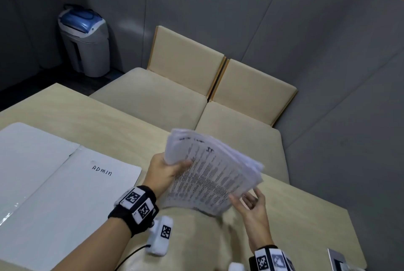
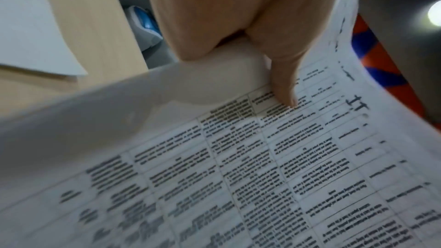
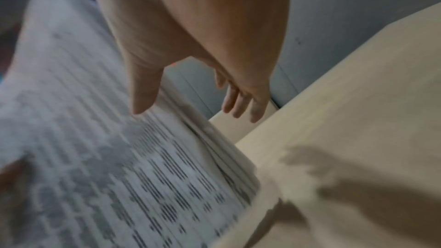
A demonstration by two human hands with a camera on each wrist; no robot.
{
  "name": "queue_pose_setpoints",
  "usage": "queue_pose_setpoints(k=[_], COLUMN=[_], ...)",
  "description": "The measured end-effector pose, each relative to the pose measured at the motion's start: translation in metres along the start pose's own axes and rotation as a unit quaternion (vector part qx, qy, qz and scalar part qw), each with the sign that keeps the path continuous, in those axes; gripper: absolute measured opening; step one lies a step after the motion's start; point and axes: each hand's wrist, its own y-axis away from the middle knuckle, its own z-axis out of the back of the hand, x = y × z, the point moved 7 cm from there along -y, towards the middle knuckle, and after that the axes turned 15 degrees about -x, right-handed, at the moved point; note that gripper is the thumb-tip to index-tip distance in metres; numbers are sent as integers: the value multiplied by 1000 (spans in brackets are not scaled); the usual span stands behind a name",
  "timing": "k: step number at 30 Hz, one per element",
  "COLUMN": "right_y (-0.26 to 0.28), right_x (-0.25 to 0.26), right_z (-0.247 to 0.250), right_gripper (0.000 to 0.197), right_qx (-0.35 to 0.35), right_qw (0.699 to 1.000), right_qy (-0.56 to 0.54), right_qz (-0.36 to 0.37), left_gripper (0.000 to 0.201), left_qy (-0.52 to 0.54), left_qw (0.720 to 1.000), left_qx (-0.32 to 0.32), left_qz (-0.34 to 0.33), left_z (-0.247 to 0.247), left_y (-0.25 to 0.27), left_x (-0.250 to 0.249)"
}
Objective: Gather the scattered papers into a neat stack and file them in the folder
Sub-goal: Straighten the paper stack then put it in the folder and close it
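Note:
A stack of printed papers (image 1: pixel 214 174) is held tilted above the wooden table (image 1: pixel 306 222), its edges uneven. My left hand (image 1: pixel 166 172) grips the stack's left edge, thumb on the top sheet (image 2: pixel 262 167) and fingers hidden underneath. My right hand (image 1: pixel 251 201) is at the stack's lower right corner with fingers spread and straight; in the right wrist view the thumb (image 3: pixel 143 91) lies by the paper edge (image 3: pixel 214 148) and the fingers hang free beyond it. An open white folder (image 1: pixel 54 183) marked "ADMIN" lies flat at the left of the table.
Two beige seats (image 1: pixel 153 95) with backrests stand beyond the table's far edge against grey padded walls. A grey bin (image 1: pixel 85 41) with a blue lid stands on the floor at the back left. A small device (image 1: pixel 338 259) sits at the table's lower right corner.

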Motion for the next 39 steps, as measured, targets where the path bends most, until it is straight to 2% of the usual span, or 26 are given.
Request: queue_pose_setpoints(k=[2,4,5,6,8,9,10,12,14,16,19,20,22,26,29,31,34,36,39], right_y=[2,7,10,12,18,19,18,15,13,10,14,18,28,38,31,28,24,22,27], right_x=[-17,-31,-34,-31,-17,-6,3,23,37,47,60,65,73,62,30,10,-1,11,50], right_z=[9,10,8,5,2,2,4,13,26,39,46,44,41,33,28,28,36,41,45], right_gripper=[110,132,136,128,83,58,41,34,37,41,29,20,13,29,49,54,58,71,83], right_qx=[-25,-6,9,28,50,47,42,33,15,0,-27,-36,-61,-94,-63,-36,-36,-51,-77], right_qw=[999,993,985,975,955,953,957,966,973,979,989,990,986,976,986,993,992,987,943], right_qy=[8,-65,-124,-181,-261,-270,-262,-246,-227,-202,-127,-104,-92,-121,-83,-26,29,41,104], right_qz=[-47,-101,-120,-129,-132,-127,-115,-74,-35,10,70,90,123,157,131,110,113,147,306], left_gripper=[21,33,40,44,48,53,63,93,103,94,58,50,41,32,33,37,39,42,43], left_qy=[66,173,223,257,269,260,254,246,193,76,-91,-108,-72,13,5,-27,-47,-52,-65], left_qw=[997,982,969,957,948,948,947,950,967,987,979,977,988,999,999,998,997,997,996], left_qx=[-25,-26,-13,7,44,61,72,70,60,89,172,177,139,28,-28,-48,-54,-52,-54], left_qz=[24,72,105,133,167,175,180,181,153,113,56,40,21,-22,-29,-22,-14,-17,-21], left_z=[5,5,1,-3,-12,-14,-13,-2,18,29,16,9,-3,-14,-10,-3,3,2,-2], left_y=[-4,-7,-7,-4,2,3,1,-14,-35,-45,-31,-24,-10,16,25,25,24,24,21], left_x=[-1,-1,1,4,10,14,18,18,11,-3,-13,-12,-7,11,34,50,59,56,51])
